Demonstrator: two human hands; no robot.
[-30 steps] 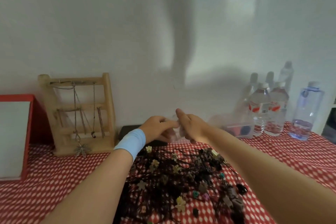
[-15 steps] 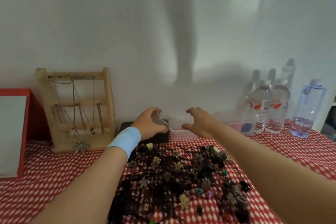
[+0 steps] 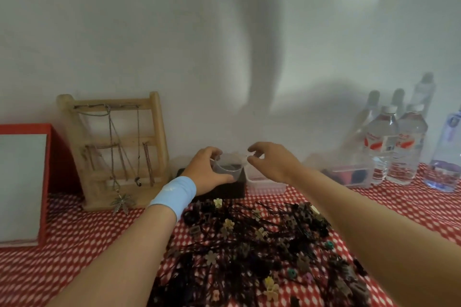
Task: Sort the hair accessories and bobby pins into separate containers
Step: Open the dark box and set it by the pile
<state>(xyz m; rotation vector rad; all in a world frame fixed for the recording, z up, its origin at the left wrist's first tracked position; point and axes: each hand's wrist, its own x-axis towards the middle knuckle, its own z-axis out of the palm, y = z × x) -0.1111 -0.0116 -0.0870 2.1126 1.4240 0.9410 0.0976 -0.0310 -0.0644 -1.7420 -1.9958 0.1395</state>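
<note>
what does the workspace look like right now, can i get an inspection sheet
surface: red-and-white checked tablecloth.
job's things: mixed pile of hair accessories and bobby pins, unsorted; clear cup and clear box behind it.
clutter: wooden jewellery stand with necklaces, red-framed board, black box, water bottles, clear tub holding dark items.
hands: left hand grips the clear cup; right hand hovers over the clear box, fingers loosely curled, holding nothing seen.
cables: nothing seen.
surroundings: plain white wall.

Accessory pile (image 3: 249, 252) before containers (image 3: 264, 183); rack (image 3: 119, 152) left, bottles (image 3: 381, 142) right.
</note>
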